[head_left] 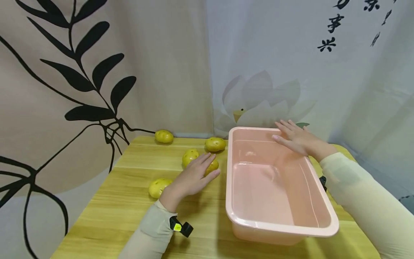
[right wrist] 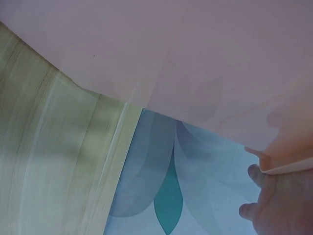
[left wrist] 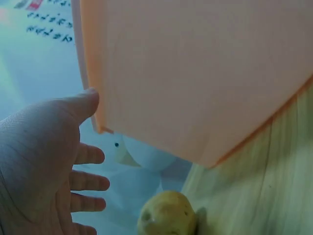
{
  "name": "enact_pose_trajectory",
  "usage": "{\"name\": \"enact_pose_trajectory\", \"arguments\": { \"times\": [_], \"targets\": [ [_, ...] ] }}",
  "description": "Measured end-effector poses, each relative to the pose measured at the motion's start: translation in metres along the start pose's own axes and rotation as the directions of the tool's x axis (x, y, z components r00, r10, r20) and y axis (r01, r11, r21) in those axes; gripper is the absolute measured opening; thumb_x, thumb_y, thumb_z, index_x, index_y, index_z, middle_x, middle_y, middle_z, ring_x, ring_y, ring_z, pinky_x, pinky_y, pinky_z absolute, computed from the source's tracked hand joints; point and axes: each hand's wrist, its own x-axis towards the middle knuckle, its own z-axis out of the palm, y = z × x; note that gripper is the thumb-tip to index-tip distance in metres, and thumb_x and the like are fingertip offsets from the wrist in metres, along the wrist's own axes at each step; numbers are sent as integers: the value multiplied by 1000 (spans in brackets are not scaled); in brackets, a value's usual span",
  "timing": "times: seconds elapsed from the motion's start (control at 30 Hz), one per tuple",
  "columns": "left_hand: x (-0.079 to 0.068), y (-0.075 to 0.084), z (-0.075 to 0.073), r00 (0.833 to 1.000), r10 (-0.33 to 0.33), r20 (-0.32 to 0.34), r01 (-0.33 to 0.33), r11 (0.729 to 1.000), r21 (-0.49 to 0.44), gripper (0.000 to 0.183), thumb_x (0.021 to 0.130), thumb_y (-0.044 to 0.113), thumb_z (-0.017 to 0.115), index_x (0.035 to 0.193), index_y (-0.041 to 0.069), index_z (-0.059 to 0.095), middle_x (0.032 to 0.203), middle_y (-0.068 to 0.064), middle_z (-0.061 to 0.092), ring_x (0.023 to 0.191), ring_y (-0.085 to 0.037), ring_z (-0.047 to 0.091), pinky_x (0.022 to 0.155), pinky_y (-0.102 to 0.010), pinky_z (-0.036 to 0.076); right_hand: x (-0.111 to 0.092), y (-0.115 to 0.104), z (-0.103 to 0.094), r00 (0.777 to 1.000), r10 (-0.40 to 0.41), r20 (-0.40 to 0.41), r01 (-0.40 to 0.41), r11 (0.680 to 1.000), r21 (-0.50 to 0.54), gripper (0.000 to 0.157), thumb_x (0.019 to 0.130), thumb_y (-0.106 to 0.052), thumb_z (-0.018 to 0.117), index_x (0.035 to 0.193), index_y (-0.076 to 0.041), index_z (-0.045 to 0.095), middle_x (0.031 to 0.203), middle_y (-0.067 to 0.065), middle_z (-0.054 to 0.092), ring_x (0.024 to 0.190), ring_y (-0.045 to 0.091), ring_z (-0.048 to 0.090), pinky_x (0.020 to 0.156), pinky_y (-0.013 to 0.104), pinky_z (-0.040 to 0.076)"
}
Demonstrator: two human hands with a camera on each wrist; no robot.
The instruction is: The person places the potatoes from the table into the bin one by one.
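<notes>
A pink plastic basin (head_left: 310,230) stands on the right part of the wooden table, with nothing inside it. My right hand (head_left: 295,138) lies across its far right corner, fingers straight past the rim and thumb over the inner side. Left of the basin, my left hand (head_left: 193,177) hovers with outstretched fingers and holds nothing. Beneath and around it lie yellow potatoes: one potato (head_left: 211,167) is partly hidden by the fingers, another potato (head_left: 190,157) sits just beyond them, and a third potato (head_left: 160,187) is beside the wrist. In the left wrist view a potato (left wrist: 167,215) shows below the basin's wall (left wrist: 195,73).
Two more potatoes, one at the far left edge (head_left: 164,136) and one near the basin's far left corner (head_left: 215,144), lie toward the back of the table (head_left: 119,201). A printed curtain (head_left: 174,72) hangs directly behind the table's far edge.
</notes>
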Motion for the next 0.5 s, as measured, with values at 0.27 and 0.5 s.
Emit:
{"name": "enact_pose_trajectory", "arguments": {
  "times": [0.27, 0.5],
  "targets": [
    [9, -14, 18, 1000, -11, 11, 11, 1000, 16, 72, 89, 60, 39, 143, 14, 30, 146, -7, 28, 132, -25, 25, 105, -42, 22, 0, 2, 2, 1000, 5, -7, -4, 1000, 14, 76, 89, -64, 27, 148, -19, 9, 152, 11, 4, 137, 33, -4, 97, 67, -2],
    [17, -22, 34, 1000, -5, 21, 3, 996, 88, 74, 87, 58, 46, 142, 11, 33, 142, -13, 33, 131, -27, 28, 105, -43, 22, 0, 2, 2, 1000, 14, -7, -14, 1000, 20, 76, 89, -65, 26, 148, -21, 9, 152, 11, 5, 137, 33, -4, 98, 66, -1]
  ]
}}
